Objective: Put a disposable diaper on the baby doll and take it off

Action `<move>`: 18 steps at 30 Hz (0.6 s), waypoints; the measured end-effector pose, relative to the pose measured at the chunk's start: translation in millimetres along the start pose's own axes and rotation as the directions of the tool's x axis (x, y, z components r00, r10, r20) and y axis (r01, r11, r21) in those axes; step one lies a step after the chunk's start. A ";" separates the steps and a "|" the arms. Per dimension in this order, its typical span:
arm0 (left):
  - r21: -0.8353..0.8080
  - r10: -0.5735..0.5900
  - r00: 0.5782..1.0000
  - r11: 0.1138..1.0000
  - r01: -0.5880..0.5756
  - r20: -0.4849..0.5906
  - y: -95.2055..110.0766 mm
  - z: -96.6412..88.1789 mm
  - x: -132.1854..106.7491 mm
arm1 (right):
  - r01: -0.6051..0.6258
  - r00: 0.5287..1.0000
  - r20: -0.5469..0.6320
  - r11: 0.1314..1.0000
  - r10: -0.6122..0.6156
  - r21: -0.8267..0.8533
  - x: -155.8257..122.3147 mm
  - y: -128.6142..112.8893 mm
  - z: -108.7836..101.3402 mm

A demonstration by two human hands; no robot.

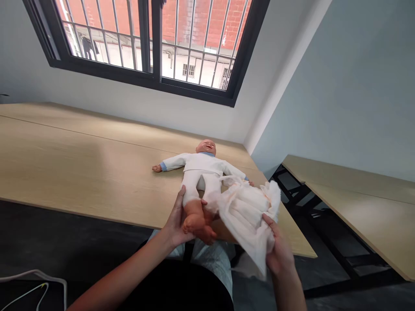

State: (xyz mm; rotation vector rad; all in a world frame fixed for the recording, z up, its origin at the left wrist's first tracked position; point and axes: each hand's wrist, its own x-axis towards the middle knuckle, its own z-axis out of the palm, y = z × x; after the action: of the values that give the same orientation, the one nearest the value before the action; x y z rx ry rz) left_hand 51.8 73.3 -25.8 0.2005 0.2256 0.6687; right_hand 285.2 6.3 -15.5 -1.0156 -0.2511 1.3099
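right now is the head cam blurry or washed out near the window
Head view: the window is bright, but the brick outside stays readable; its light leaves a soft sheen on the table; wide-angle distortion tilts the window and table edges; the doll and diaper show no heavy blur, though the diaper's pale folds lose contrast.

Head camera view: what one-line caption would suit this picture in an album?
A left hand raises a baby doll's legs on a table as a right hand holds a white diaper.
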 end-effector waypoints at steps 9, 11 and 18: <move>0.148 -0.062 0.998 0.987 0.057 0.029 34.5 40.6 9.8 | -0.006 0.975 -0.219 0.989 -0.026 -0.146 -21.1 -17.8 -49.2; 0.210 -0.064 0.996 0.977 0.049 0.065 43.9 58.4 15.4 | -0.089 0.986 -0.153 0.985 0.066 -0.150 -23.3 -9.0 -43.8; 0.361 -0.008 0.984 0.931 -0.057 0.175 71.5 110.3 47.9 | -0.397 0.914 0.018 0.902 0.405 -0.171 -4.9 27.7 10.9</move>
State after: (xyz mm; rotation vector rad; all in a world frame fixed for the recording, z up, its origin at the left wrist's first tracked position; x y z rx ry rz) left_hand 76.0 146.2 91.1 0.6185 0.1777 0.6257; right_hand 257.6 4.9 -27.7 -1.2168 -0.1975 1.7145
